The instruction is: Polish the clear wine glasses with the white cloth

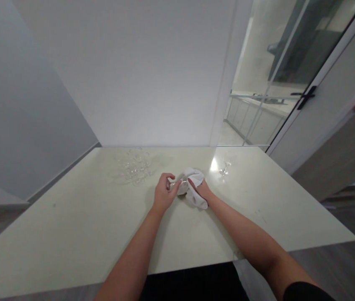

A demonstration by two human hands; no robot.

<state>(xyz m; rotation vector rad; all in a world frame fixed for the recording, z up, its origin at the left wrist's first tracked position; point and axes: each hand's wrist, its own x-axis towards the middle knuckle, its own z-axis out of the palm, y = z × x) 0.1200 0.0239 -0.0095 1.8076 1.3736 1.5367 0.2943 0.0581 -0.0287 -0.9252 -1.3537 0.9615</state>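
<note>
My left hand (164, 191) is closed around the foot end of a small stemmed glass (174, 183), which lies sideways above the middle of the table. A white cloth (198, 200) is wrapped about the glass's other end, so the bowl is mostly hidden. My right hand (201, 189) grips the cloth against the glass, its fingers partly covered by the folds.
Several clear stemmed glasses (135, 166) stand in a cluster at the back left of the pale table (80, 221). A single stemmed glass (225, 168) stands at the back right. Behind the table are a white wall (152, 75) and a glass-paned door (259, 100).
</note>
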